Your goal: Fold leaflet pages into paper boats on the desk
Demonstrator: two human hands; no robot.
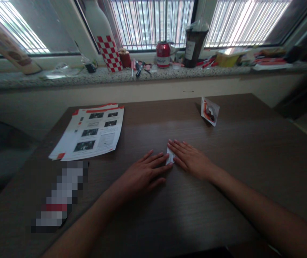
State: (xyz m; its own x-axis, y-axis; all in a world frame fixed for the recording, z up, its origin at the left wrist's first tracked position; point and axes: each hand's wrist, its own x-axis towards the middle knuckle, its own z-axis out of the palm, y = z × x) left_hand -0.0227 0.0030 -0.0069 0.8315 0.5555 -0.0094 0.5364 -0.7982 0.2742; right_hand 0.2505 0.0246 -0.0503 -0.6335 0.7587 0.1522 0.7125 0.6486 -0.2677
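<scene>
A small piece of white paper (170,156) lies flat on the brown table (239,208), partly hidden under my fingers. My left hand (145,172) reaches in from the left, fingers stretched and spread, its fingertips on the paper's left and near edges. From the other side, my right hand (192,157) rests with its fingers laid flat and extended over the paper's right part. Neither hand is closed around anything. Marks on the paper are too small to read.
Printed sheets (102,136) lie at the table's back left, with a blurred-out device-like object (62,197) nearer me. A folded picture card (209,111) stands at the back right. The windowsill holds a checkered bottle (109,52), a red can (163,55) and a dark drink cup (193,48).
</scene>
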